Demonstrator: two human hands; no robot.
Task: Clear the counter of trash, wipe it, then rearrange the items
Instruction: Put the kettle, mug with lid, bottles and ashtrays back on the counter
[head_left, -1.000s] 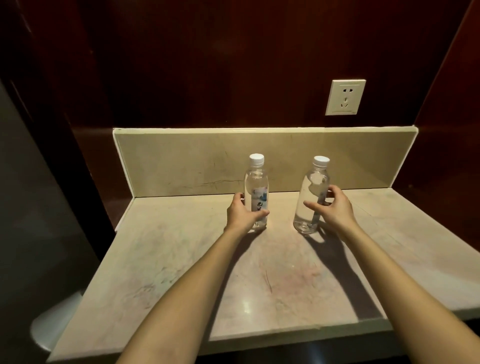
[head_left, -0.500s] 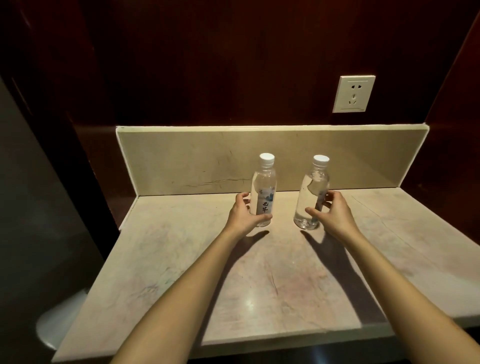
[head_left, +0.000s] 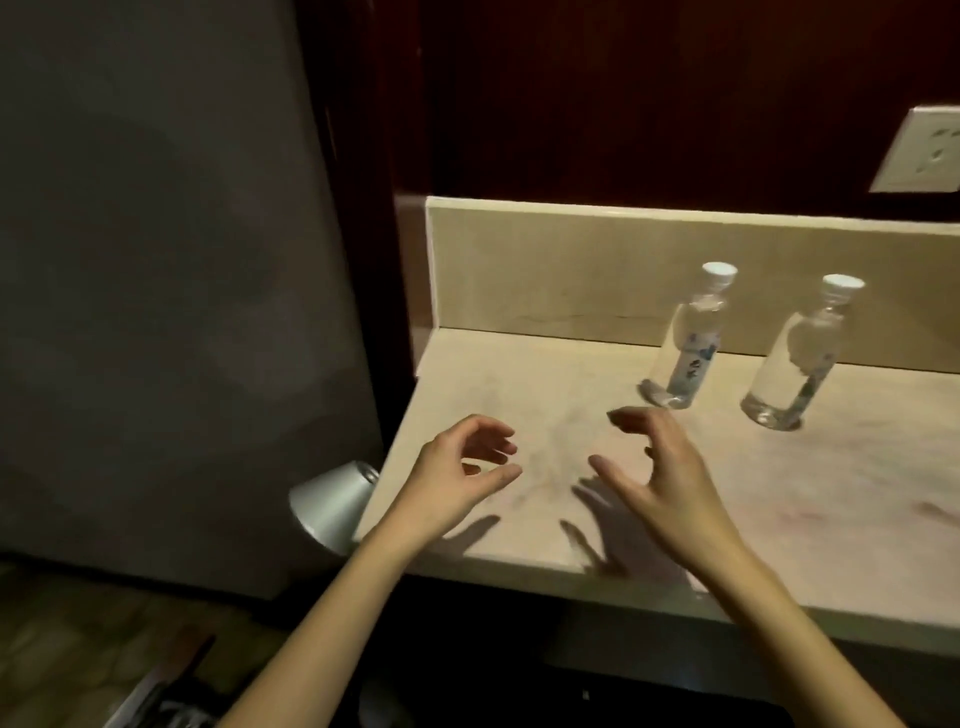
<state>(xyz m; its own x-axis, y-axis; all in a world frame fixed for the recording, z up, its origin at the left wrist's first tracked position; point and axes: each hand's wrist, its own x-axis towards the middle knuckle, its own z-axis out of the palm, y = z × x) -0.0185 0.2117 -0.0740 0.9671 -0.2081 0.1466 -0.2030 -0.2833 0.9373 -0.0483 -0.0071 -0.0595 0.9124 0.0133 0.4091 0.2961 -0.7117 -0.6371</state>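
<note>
Counter (head_left: 545, 384) looks free of trash and stone-bare to me, both water bottles (head_left: 684, 343) (head_left: 795, 358) upright side by side near the backsplash — arranging seems nearly finished — while my left hand (head_left: 457, 483) and right hand (head_left: 660, 467) hover loosely curled, holding nothing.

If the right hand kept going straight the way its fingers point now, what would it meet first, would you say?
Probably the labelled water bottle: the right hand hovers above the counter with its fingers aimed up-left, their tips just short of that bottle's base. Depth is unclear, so it might pass just left of it and reach the backsplash.
</note>
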